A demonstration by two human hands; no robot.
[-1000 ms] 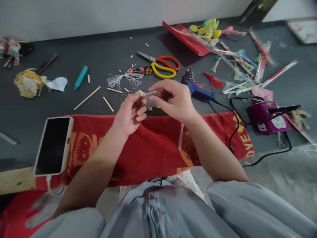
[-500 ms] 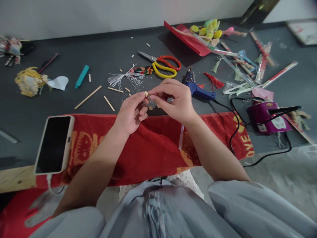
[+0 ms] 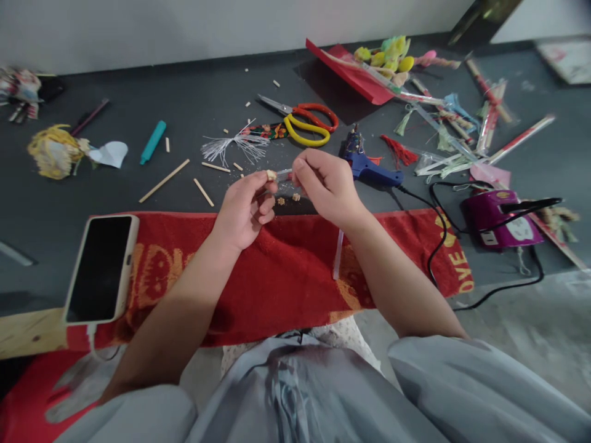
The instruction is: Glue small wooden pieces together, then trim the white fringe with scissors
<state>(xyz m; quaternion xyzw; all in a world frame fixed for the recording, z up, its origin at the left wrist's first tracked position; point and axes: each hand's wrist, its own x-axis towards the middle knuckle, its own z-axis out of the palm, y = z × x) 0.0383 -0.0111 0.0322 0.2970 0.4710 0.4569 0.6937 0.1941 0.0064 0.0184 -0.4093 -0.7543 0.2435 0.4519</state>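
My left hand (image 3: 244, 209) is closed in a pinch on a small pale wooden-looking piece (image 3: 271, 176), its other fingers curled below. My right hand (image 3: 330, 184) is just to the right, thumb and forefinger pressed together; whatever they hold, if anything, is hidden. Between the two hands shows a narrow translucent strip (image 3: 284, 175) with a reddish part; I cannot tell whether it touches my right fingers or lies behind them. Two small tan flower-like pieces lie below on the dark table, one of them a tan cluster (image 3: 296, 197). A blue glue gun (image 3: 372, 171) lies behind my right hand.
Scissors (image 3: 307, 123), a bundle of white threads (image 3: 235, 144) and several thin sticks are on the table. A red towel (image 3: 277, 277) covers the front edge, with a phone (image 3: 102, 267) at left. A black cord runs by a purple box (image 3: 501, 218) at right.
My right hand has drawn slightly right, away from the piece in my left hand, baring the translucent strip between them. My left hand has hardly moved.
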